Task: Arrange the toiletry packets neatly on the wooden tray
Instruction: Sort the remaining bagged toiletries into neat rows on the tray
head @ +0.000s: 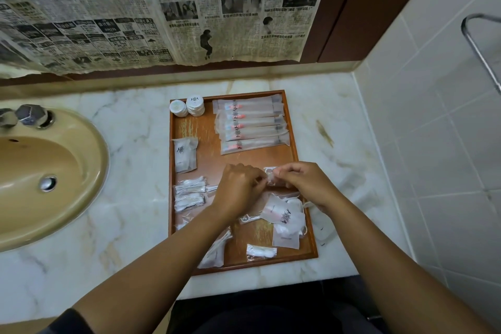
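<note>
A wooden tray (pixel 208 163) lies on the marble counter. Several long toothbrush packets (pixel 252 125) are lined up at its far right, and round white soaps (pixel 187 107) are stacked at its far left corner. A small white sachet (pixel 184 154) lies on the left side, with clear cotton-swab packets (pixel 189 194) below it. Loose white pouches (pixel 284 218) are piled at the near right, and a small cotton packet (pixel 261 251) lies by the near edge. My left hand (pixel 238 187) and my right hand (pixel 303 182) meet over the tray's middle, both pinching one small clear packet (pixel 271 175).
A beige sink (pixel 51 171) with a metal tap (pixel 27 115) sits at the left of the counter. Newspaper (pixel 162 8) covers the wall behind. A tiled wall with a chrome rail (pixel 479 49) stands close on the right. One pouch (pixel 322 228) hangs over the tray's right rim.
</note>
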Tool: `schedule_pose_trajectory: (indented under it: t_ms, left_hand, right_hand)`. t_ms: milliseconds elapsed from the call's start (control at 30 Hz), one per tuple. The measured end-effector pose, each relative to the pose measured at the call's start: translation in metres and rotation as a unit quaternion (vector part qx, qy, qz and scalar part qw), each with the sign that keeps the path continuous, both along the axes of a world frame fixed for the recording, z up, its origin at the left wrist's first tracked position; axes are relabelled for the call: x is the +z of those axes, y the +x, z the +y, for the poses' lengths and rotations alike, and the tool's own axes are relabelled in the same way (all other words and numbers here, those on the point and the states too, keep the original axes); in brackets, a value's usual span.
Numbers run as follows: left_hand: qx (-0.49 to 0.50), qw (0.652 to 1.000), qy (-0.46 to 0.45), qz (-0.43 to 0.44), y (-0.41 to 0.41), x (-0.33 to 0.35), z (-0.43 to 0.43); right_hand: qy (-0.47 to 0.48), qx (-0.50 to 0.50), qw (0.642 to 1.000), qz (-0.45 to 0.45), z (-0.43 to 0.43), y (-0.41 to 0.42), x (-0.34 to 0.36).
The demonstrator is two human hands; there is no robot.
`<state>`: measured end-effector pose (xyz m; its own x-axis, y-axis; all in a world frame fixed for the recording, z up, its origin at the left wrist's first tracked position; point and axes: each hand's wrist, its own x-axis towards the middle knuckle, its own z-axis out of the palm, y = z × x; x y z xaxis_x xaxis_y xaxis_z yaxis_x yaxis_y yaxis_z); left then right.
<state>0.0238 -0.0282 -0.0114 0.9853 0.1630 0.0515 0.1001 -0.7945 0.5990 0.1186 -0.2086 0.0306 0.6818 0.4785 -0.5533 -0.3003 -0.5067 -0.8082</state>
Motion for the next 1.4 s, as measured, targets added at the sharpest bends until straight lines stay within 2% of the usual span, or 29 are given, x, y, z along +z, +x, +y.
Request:
schedule_pose_trajectory:
  t_ms: [67,133,167,233,367,400,467,533,567,667,767,933,1000,1100,1200,1233,1300,1400]
  left_hand:
    - [0.085,0.980,-0.171,0.064,0.003,0.006,-0.001]
    - [0.169,0.918,-0.341,0.113,0.007,0.014,-0.003]
    - [0.188,0.890,-0.398,0.120,0.008,0.015,-0.003]
    - [0.200,0.858,-0.457,0.124,0.008,0.015,-0.003]
    - [0.201,0.841,-0.476,0.161,0.004,0.012,0.001]
    - [0.200,0.848,-0.460,0.169,0.002,0.012,0.004]
    - [0.196,0.897,-0.359,0.170,-0.007,0.007,0.014]
    - [0.185,0.945,-0.205,0.173,-0.023,0.006,0.029]
    - [0.179,0.956,-0.140,0.184,-0.030,0.005,0.038]
    - [0.159,0.956,-0.030,0.246,-0.049,0.006,0.060]
    - [0.110,0.952,0.044,0.281,-0.066,0.010,0.064]
    - [0.046,0.954,0.146,0.258,-0.084,0.002,0.050]
    - [0.027,0.955,0.167,0.245,-0.086,-0.006,0.045]
    - [0.017,0.953,0.197,0.229,-0.085,-0.010,0.033]
    - [0.014,0.947,0.223,0.232,-0.083,-0.012,0.023]
    - [0.022,0.946,0.222,0.236,-0.083,-0.013,0.022]
    - [0.044,0.948,0.204,0.239,-0.085,-0.014,0.021]
    - [0.053,0.953,0.192,0.227,-0.087,-0.014,0.022]
  right_hand:
    - [-0.017,-0.007,0.999,-0.028,0.000,0.001,-0.002]
    - [-0.026,0.002,0.999,-0.023,0.000,0.001,-0.005]
    - [-0.023,0.010,1.000,-0.012,0.000,0.000,-0.005]
    - [-0.005,-0.002,1.000,0.005,0.001,-0.003,-0.002]
    - [-0.004,-0.056,0.998,-0.002,-0.004,0.001,-0.008]
    - [-0.037,-0.042,0.998,-0.036,-0.007,0.004,-0.013]
    - [-0.134,0.013,0.982,-0.130,-0.010,0.013,-0.023]
    - [-0.224,0.065,0.944,-0.232,-0.011,0.020,-0.029]
    - [-0.260,0.088,0.920,-0.280,-0.011,0.023,-0.033]
    - [-0.329,0.144,0.849,-0.388,-0.006,0.027,-0.045]
    - [-0.351,0.174,0.801,-0.454,-0.001,0.024,-0.056]
    - [-0.357,0.183,0.785,-0.472,0.001,0.017,-0.063]
    - [-0.348,0.171,0.791,-0.473,0.000,0.015,-0.060]
    - [-0.281,0.154,0.806,-0.498,0.003,0.002,-0.047]
    - [-0.193,0.276,0.818,-0.467,0.015,-0.029,-0.034]
    - [-0.176,0.330,0.811,-0.450,0.019,-0.041,-0.034]
    - [-0.171,0.418,0.777,-0.439,0.025,-0.061,-0.042]
    - [-0.210,0.461,0.737,-0.448,0.026,-0.071,-0.054]
